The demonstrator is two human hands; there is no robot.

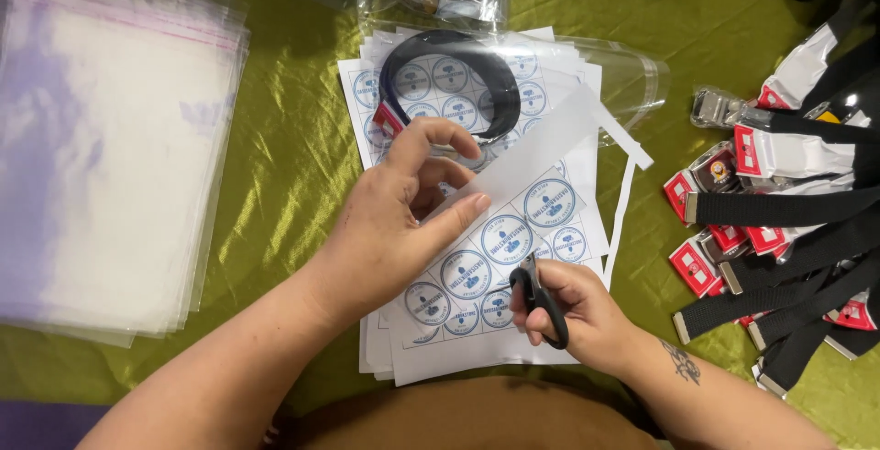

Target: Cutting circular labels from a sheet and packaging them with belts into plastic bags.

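Holding white strip (513, 221) of round blue stickers; scissors (539, 299) gripped.

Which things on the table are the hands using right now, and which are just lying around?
In use:
left hand holding a strip of round labels
right hand holding black scissors
stack of label sheets underneath

Lying about:
clear bags
black belts with buckles
bagged coiled belt
green cloth

The left hand (403, 221) is reaching in from the lower left with its forearm bare, thumb stretched straight and fingers curling above it in a loose pinch. The right hand (577, 308) is lying just below and right of that pinch, fingers closing through black handles, its tattooed wrist angling toward the lower right.
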